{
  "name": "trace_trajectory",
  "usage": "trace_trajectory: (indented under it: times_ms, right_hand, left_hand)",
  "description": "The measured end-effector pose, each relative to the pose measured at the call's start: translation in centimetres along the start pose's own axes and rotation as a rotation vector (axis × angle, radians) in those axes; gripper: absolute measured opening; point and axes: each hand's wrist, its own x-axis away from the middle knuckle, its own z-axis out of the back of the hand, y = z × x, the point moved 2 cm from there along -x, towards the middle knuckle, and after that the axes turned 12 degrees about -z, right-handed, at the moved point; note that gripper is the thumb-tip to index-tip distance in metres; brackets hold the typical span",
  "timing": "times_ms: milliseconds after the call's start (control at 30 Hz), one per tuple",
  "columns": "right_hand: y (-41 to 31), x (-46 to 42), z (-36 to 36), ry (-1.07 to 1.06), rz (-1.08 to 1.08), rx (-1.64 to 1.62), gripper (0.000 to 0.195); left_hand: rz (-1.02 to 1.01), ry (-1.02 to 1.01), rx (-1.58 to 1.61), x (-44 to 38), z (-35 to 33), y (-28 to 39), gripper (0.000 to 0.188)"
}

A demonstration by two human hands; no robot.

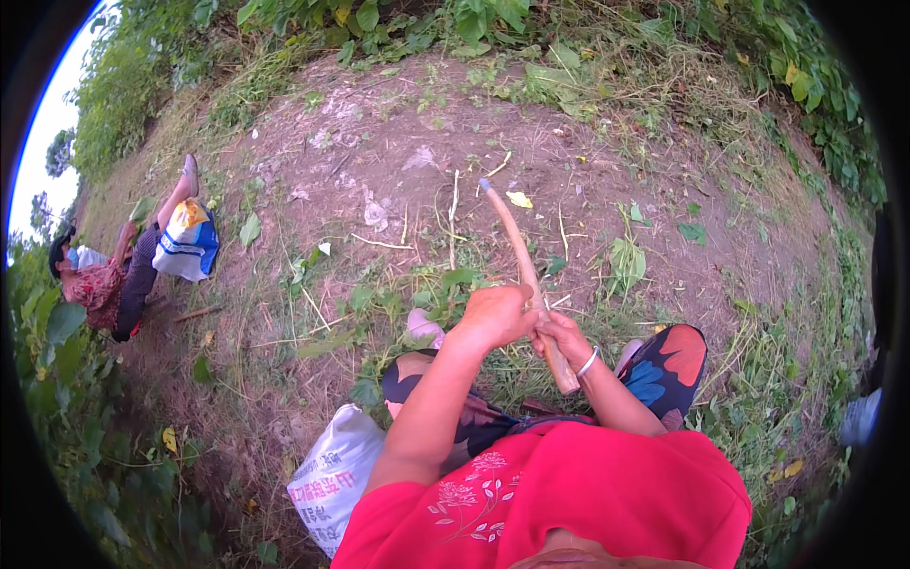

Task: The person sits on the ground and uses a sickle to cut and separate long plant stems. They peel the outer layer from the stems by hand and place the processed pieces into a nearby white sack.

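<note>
A slightly curved wooden stick, with a grey-blue far tip and a pale cut near end, slants across in front of my knees. My right hand, a white bangle at its wrist, is closed around its lower part. Curled up against the stick's left side is my left hand; its fingertips meet the right hand, and whatever lies between them is hidden. Thin pale stems lie just beyond, among them a straight peeled stem. Cut green leaves are scattered by my left shoe.
A white woven sack bearing print stands at my left side. Farther left a person sits beside a blue-and-white bag, with a wooden stick nearby. Leafy plants border the bare soil. At the right rim is a dark, cut-off shape.
</note>
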Motion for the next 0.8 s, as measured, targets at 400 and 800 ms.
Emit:
trace_trajectory:
  times_ms: [400,800]
  right_hand:
    - [7.0,-3.6,2.1,0.323,-0.241,0.237,0.028]
    - [3.6,-11.0,3.4,0.321,0.282,0.24,0.035]
  left_hand:
    - [-0.029,0.127,0.041,0.0,1.1,1.0,0.04]
    - [-0.088,0.126,0.063,-0.6,1.0,1.5,0.032]
